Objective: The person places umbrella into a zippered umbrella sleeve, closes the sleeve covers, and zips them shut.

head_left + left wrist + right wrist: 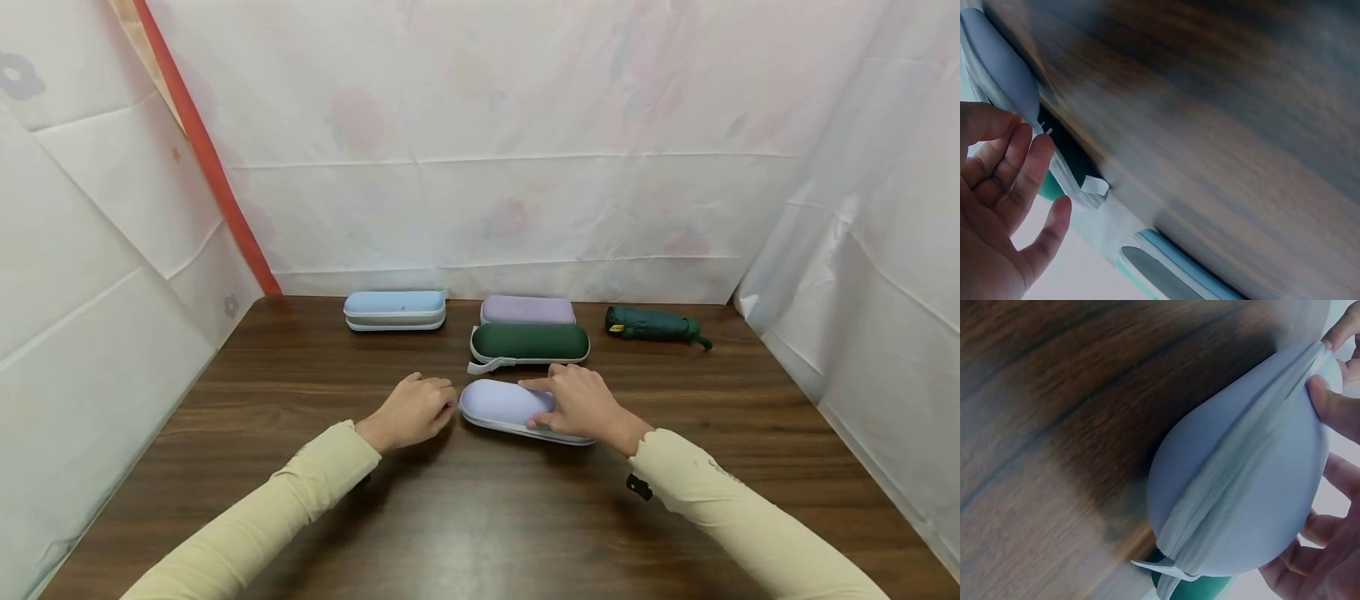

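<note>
A lavender hard-shell glasses case (501, 402) with a pale zipper band lies on the table in front. My right hand (581, 402) grips it from above near its right end, thumb on the near side and fingers over the top. At the left end is my left hand (416, 408), thumb and fingertips pinched together at the zipper; the pull itself is hidden by the fingers. In the right wrist view the zipper band (1241, 453) runs along the side of the case up to those left fingertips. The other left fingers spread loosely in the left wrist view.
Just behind lies a dark green case (531, 340) with a pale wrist strap, and a purple case (528, 309) behind that. A light blue case (395, 302) sits at the back left, a folded dark green umbrella (648, 323) at the back right. Patterned sheeting (480, 192) walls the table.
</note>
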Demonstrator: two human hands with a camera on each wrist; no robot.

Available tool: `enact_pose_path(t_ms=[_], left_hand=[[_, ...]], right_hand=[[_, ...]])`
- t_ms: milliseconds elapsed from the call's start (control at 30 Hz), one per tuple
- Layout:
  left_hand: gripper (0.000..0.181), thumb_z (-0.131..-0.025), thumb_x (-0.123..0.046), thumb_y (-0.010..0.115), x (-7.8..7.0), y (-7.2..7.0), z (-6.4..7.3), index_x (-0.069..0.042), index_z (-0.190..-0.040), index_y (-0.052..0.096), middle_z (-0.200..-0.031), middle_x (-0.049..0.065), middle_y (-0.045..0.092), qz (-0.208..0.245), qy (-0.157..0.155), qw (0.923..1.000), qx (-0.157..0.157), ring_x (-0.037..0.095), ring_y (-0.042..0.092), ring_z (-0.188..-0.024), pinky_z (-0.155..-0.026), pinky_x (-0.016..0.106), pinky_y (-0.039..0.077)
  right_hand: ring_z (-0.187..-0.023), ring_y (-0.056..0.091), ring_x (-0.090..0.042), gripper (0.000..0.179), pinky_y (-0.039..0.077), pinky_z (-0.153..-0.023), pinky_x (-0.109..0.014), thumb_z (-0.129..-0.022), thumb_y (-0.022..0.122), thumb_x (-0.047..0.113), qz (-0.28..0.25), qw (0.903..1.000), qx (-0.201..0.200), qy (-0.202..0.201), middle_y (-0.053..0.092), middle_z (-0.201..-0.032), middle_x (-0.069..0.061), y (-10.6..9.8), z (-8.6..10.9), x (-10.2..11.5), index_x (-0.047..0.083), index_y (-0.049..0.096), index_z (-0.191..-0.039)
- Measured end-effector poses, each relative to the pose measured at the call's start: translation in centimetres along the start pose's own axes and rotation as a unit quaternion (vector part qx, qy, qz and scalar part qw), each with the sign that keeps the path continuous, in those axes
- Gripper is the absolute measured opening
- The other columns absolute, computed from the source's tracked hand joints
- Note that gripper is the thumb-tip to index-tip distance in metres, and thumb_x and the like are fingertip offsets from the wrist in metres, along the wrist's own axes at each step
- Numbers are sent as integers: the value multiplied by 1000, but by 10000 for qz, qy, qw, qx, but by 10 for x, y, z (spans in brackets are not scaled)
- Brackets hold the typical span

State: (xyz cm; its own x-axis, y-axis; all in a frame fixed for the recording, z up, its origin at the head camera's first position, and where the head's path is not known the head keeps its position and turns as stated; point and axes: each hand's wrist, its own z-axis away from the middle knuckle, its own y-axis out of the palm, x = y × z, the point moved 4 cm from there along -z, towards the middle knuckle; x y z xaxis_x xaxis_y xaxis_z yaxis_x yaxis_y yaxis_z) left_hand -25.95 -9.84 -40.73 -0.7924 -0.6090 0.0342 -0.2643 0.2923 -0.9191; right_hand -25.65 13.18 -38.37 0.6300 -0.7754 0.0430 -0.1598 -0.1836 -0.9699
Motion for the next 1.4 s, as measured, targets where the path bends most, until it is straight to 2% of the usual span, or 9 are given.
enact_pose_path(t_ms=[133,533,633,767,833,933,1067,1267,1400], left_hand=[[11,-80,-8,69,-2,-1,0,-14,-73,64,-71,-3,56,-10,50,10000,-74,14,58,-68,-56,32,34],[8,-82,-10,69,-6,-4,-2,-14,-76,66,-74,-4,59,142,-86,9999,-16,11,57,-67,-57,31,35],[7,-82,-11,70,-6,-4,-2,-15,-77,66,-75,-4,61,89,-142,9999,10,11,58,-68,-58,32,35],[8,-83,-13,70,-5,-4,-3,-15,-76,66,-75,-4,61,-25,-214,9997,75,12,59,-69,-57,32,35],[10,-83,-14,70,-5,-3,-4,-16,-75,67,-74,-5,61,-86,-250,9996,119,12,58,-69,-57,32,34],[12,-83,-15,71,-5,-2,-4,-17,-73,66,-73,-5,59,-159,-310,9992,203,13,57,-69,-58,32,33],[15,-83,-15,70,-5,1,-4,-18,-70,64,-70,-5,56,-141,-315,9990,288,13,56,-67,-57,32,32],[17,-83,-15,70,-5,0,-4,-17,-68,62,-68,-4,56,-241,-239,9993,156,15,58,-67,-56,34,35],[16,-83,-14,69,-4,-1,-5,-16,-70,62,-70,-3,57,-199,-300,9992,190,14,58,-68,-57,33,35]], right_hand=[[-59,44,-13,52,37,-46,-29,-71,81,47,8,9998,54,185,54,-74,-1,0,1,1,25,71,-117],[-57,43,-11,53,34,-43,-28,-72,79,49,-101,9975,151,677,55,-73,-1,3,2,6,23,71,-117],[-58,44,-11,55,35,-44,-28,-73,77,52,-65,9979,212,610,55,-74,-1,3,3,7,21,70,-118],[-62,48,-12,57,39,-48,-29,-74,76,53,-125,9988,363,305,56,-77,-1,1,3,7,18,69,-118],[-67,52,-13,60,44,-54,-31,-75,74,55,-185,9980,578,152,57,-83,-1,3,2,5,17,67,-121],[-82,60,-17,69,49,-68,-35,-80,66,59,-306,9935,1097,-9,61,-103,-4,9,3,4,13,57,-132],[-97,63,-24,78,50,-80,-40,-88,53,61,-310,9876,1534,-110,57,-127,-11,18,5,7,9,40,-144],[-81,65,-25,74,51,-69,-39,-90,51,58,-21,9933,1152,-66,61,-117,-10,20,6,13,10,39,-144],[-73,64,-25,72,49,-62,-38,-90,52,57,48,9955,944,51,62,-112,-10,19,6,15,9,41,-142]])
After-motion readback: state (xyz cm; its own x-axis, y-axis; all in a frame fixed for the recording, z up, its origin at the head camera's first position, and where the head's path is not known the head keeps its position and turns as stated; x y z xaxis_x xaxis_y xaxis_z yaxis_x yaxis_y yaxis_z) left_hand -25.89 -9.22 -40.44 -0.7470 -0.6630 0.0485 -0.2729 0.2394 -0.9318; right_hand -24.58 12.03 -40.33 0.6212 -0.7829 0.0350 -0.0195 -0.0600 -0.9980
